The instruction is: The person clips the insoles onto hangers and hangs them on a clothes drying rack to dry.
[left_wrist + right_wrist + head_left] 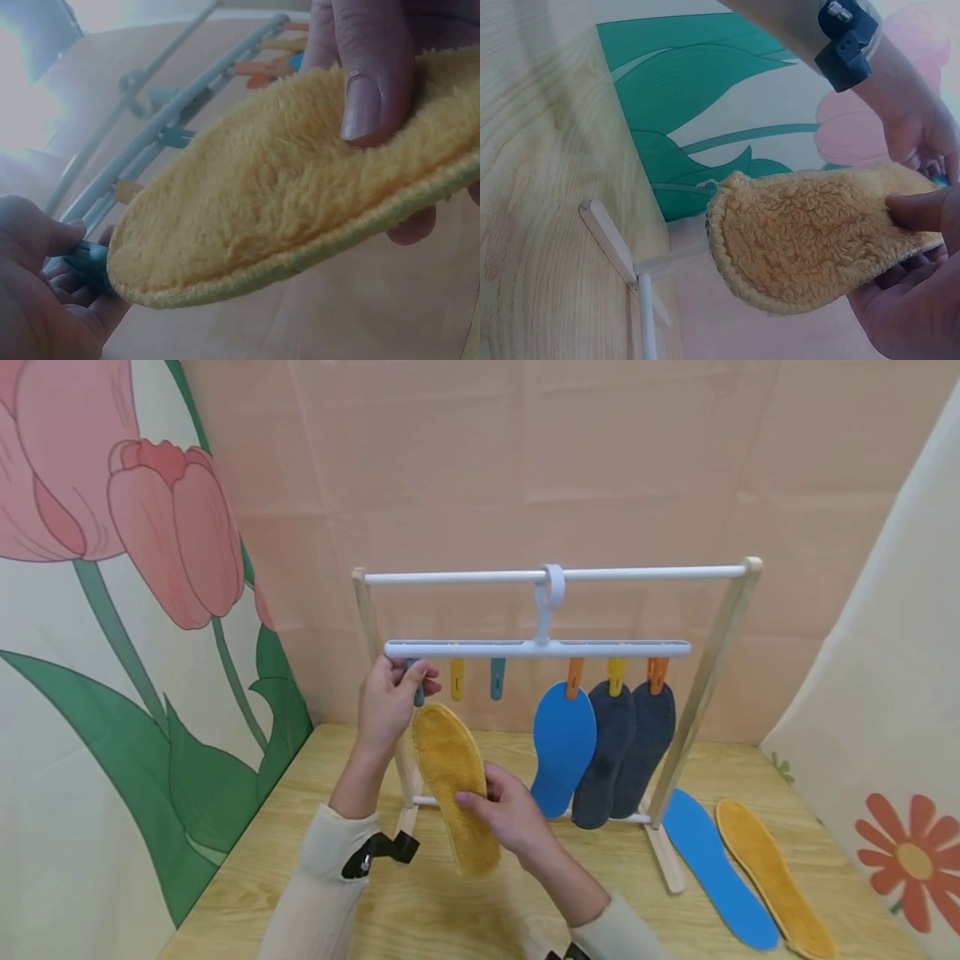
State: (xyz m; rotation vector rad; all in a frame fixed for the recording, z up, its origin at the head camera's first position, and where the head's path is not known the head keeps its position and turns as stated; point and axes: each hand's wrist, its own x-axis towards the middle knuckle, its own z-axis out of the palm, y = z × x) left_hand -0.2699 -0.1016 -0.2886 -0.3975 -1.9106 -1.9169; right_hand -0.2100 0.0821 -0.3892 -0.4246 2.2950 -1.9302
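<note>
In the head view my left hand (387, 702) pinches a teal clip (419, 697) at the left end of a pale hanger (465, 649). My right hand (516, 810) holds a fuzzy yellow insole (448, 756) by its middle, thumb on the near face. The insole's upper end is just below the clip; the left wrist view shows that end (172, 255) against the clip (88, 262), but whether the clip bites it I cannot tell. A yellow clip (457, 680) and another teal clip (497, 679) hang bare beside it.
A blue insole (562, 743) and two dark insoles (604, 752) hang from clips on the right. The hanger hooks over a rack's white bar (652, 573). Another blue insole (720, 868) and yellow insole (772, 872) lie on the wooden table (247, 893), right of the rack.
</note>
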